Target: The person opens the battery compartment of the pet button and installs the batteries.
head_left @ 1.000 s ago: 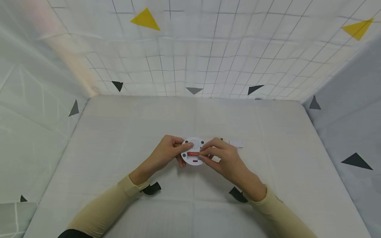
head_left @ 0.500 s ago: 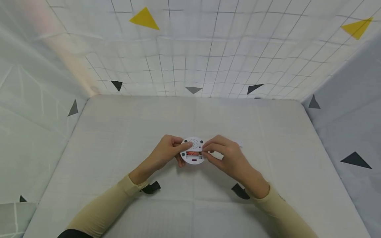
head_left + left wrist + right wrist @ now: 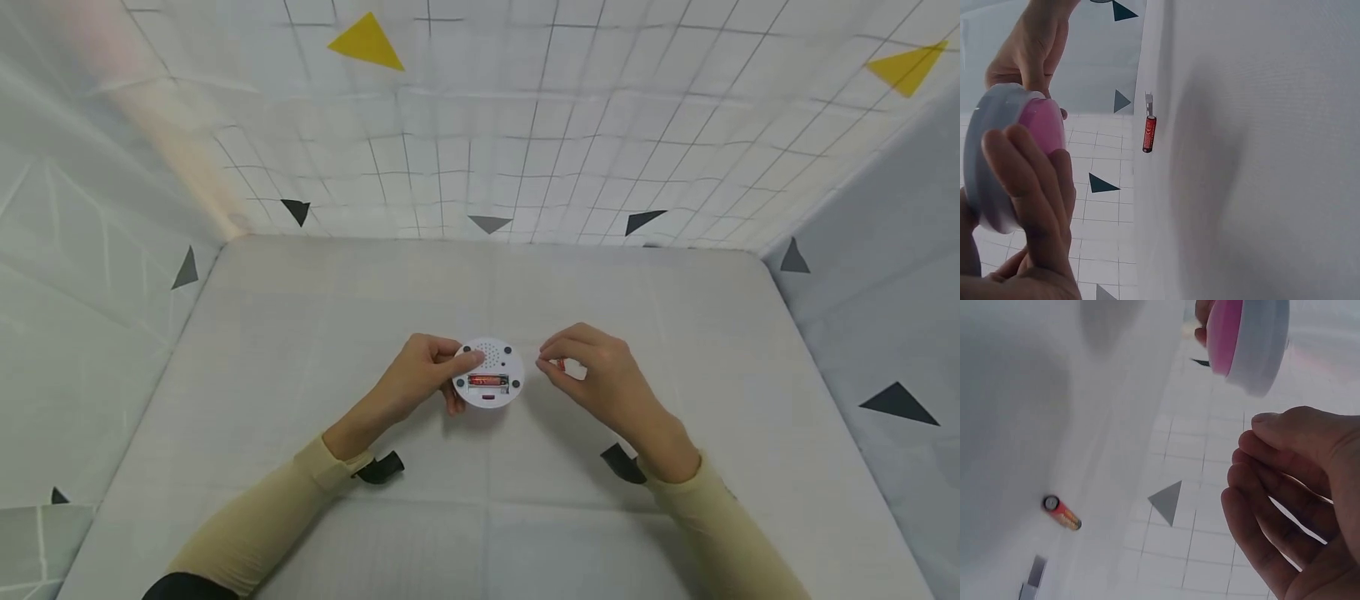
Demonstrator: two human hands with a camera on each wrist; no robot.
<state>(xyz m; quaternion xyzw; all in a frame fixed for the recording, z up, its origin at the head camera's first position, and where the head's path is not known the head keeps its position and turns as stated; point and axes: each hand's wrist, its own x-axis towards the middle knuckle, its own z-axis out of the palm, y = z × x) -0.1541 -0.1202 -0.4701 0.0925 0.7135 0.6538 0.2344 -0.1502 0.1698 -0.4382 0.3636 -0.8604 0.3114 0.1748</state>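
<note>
My left hand (image 3: 427, 372) grips a round white device (image 3: 512, 364) by its left edge, thumb across its dotted speaker holes. Its underside faces up, with a red battery (image 3: 487, 380) lying in the uncovered compartment; the pink side (image 3: 1045, 125) shows in the left wrist view. To the right, apart from the device, my right hand (image 3: 611, 379) hovers with fingers loosely bent and nothing between them. Another red battery (image 3: 1061, 512) lies on the table below the right hand, mostly hidden in the head view.
A small white piece (image 3: 1034, 578), perhaps the compartment cover, lies beside the loose battery. White cloth covers the table (image 3: 345, 292). Behind it hangs a gridded white sheet (image 3: 480, 108) with yellow and dark triangles, and plain sheets stand at both sides.
My right hand has left the device's compartment and moved right and slightly away, over the loose battery. The battery in the compartment now shows fully. My left hand has stayed nearly still.
</note>
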